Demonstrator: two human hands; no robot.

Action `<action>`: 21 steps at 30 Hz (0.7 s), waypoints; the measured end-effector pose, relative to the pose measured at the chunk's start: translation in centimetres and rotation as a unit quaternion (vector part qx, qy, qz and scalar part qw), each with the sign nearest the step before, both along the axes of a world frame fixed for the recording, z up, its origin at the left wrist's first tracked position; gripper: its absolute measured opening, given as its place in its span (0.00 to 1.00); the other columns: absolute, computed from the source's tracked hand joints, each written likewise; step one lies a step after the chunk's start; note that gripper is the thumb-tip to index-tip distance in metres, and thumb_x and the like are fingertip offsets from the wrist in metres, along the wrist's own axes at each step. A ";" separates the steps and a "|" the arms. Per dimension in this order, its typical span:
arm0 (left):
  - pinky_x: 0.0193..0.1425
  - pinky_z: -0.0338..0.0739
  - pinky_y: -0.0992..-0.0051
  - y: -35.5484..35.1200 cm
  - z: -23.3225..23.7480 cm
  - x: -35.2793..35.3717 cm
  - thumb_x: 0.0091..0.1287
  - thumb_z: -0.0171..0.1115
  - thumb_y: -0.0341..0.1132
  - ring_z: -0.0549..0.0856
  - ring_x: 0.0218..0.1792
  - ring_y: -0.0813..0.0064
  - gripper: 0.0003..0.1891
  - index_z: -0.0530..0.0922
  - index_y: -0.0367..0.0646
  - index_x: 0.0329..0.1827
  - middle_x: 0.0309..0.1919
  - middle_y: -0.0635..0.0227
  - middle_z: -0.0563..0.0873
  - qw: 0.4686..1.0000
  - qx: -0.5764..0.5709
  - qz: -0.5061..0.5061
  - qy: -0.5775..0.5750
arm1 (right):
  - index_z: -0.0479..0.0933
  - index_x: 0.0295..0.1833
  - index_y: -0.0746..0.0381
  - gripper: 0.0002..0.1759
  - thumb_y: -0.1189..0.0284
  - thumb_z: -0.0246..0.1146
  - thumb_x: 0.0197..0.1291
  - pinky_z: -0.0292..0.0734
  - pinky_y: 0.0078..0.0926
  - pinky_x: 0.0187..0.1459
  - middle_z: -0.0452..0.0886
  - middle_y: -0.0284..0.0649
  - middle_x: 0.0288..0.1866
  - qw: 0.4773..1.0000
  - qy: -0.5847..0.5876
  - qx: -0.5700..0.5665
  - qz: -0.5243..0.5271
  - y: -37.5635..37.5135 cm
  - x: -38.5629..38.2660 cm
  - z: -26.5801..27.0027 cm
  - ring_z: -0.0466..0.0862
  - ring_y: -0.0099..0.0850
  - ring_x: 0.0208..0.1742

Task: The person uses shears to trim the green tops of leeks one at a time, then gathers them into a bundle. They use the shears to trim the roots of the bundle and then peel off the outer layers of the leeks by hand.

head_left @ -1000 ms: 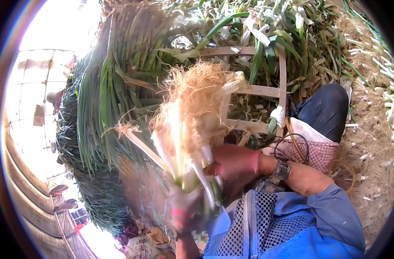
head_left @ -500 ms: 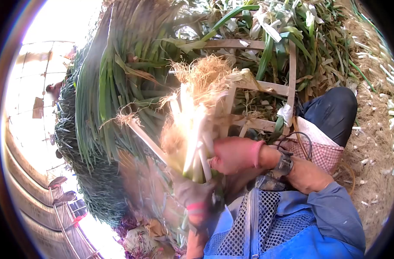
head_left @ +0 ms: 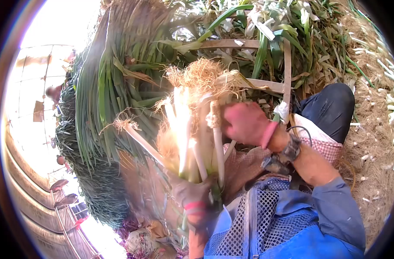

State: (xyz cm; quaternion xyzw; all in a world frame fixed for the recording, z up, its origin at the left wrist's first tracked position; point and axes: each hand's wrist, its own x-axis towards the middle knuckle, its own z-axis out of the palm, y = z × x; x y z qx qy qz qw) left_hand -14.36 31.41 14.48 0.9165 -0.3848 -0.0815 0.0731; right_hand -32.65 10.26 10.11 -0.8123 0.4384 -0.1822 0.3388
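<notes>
My left hand [head_left: 192, 194], in a dark glove with a red cuff, is wrapped round the lower part of a bunch of green onions [head_left: 184, 142]. Their white stalks point up and away from me, topped by tangled tan roots [head_left: 197, 75]. One stalk [head_left: 145, 144] leans out to the left. My right hand [head_left: 246, 123], in a pink glove, is closed just right of the bunch, beside an upright stalk [head_left: 217, 142]. Its fingertips are turned away, so I cannot tell what they pinch.
A wooden frame [head_left: 286, 64] stands beyond my hands, among loose leaves and peelings [head_left: 309, 47]. Long green onion tops [head_left: 115, 86] are heaped at the left. My bent knee [head_left: 330, 108] is at the right, beside ground strewn with root trimmings [head_left: 369, 142].
My right hand has moved up and right, away from the lower stalks toward the root end. A stalk at the bunch's right side now shows clearly. My left hand keeps its grip.
</notes>
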 end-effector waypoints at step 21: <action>0.61 0.87 0.57 0.9 -0.8 0.9 0.36 0.96 0.52 0.92 0.55 0.49 0.78 0.54 0.23 0.86 0.58 0.43 0.89 1.000 0.010 -0.014 -0.008 | 0.86 0.44 0.57 0.07 0.66 0.65 0.74 0.89 0.38 0.33 0.83 0.45 0.25 0.936 -0.215 -0.195 -0.200 -10.2 -2.7 -0.8 0.89 0.41 0.28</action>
